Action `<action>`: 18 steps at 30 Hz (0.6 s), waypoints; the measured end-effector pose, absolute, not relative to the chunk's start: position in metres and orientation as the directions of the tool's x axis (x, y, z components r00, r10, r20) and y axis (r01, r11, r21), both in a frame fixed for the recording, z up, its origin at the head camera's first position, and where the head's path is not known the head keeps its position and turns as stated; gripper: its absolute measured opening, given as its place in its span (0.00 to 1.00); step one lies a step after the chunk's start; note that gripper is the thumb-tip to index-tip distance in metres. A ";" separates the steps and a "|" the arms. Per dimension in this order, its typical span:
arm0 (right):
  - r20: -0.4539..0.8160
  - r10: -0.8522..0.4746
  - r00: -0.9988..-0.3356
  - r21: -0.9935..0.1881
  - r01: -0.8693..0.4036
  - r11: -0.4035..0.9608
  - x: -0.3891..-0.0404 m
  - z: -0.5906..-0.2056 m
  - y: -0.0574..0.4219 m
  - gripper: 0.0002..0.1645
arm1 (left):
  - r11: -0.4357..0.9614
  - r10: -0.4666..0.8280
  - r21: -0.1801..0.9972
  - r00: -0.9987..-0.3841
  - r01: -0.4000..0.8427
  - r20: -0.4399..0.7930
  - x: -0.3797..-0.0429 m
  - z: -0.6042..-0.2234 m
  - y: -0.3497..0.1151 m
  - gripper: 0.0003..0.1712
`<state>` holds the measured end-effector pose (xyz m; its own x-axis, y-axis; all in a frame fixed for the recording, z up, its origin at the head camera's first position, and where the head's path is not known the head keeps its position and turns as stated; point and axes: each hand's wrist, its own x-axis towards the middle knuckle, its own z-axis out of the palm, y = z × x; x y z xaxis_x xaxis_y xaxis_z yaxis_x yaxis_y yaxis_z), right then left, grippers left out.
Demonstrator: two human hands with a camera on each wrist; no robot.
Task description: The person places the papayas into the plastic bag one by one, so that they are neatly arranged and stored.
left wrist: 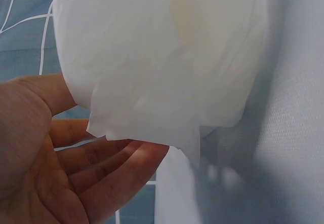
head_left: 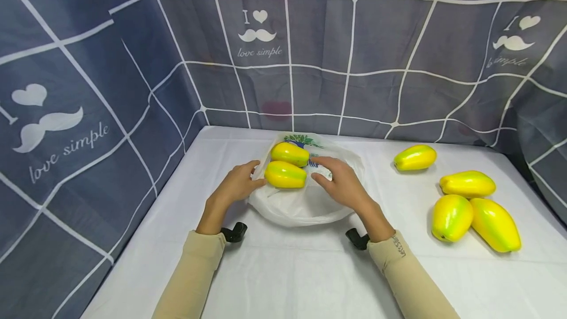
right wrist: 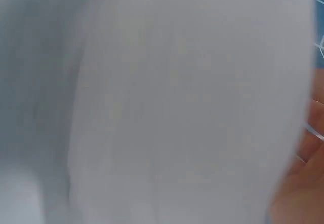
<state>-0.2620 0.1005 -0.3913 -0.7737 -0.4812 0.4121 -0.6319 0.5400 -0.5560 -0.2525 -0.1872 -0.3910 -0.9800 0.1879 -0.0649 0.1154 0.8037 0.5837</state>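
A white plastic bag [head_left: 305, 208] lies spread on the table, its mouth facing up and a green and blue print inside. Two yellow-green papayas sit in its left part, a rear papaya [head_left: 289, 153] and a front papaya [head_left: 285, 175]. My left hand [head_left: 235, 183] is at the bag's left rim, thumb and fingers apart, the thumb tip close beside the front papaya. The left wrist view has those fingers [left wrist: 121, 178] loosely spread by the bag's hanging edge. Over the bag's right side reaches my right hand [head_left: 341, 183], thumb and forefinger apart with nothing between them. White film hides most of it in the right wrist view.
To the right on the white tablecloth [head_left: 283, 279] lie more papayas: a single papaya [head_left: 415, 157] at the back and a cluster with an upper papaya [head_left: 467, 184], a left papaya [head_left: 452, 218] and a right papaya [head_left: 496, 224]. A grey patterned curtain [head_left: 319, 87] closes off the back.
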 end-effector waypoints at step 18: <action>0.478 -0.372 -0.796 -0.481 -0.591 0.648 -0.236 -0.396 0.182 0.23 | 0.795 0.207 0.591 -0.977 0.137 -0.052 -0.254 -0.392 -0.188 0.36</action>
<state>-0.2363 0.1818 -0.3961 -0.7959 -0.3717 0.4780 -0.5912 0.6475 -0.4808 -0.2537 -0.1882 -0.3916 -0.9770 0.2070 -0.0520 0.1370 0.7952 0.5907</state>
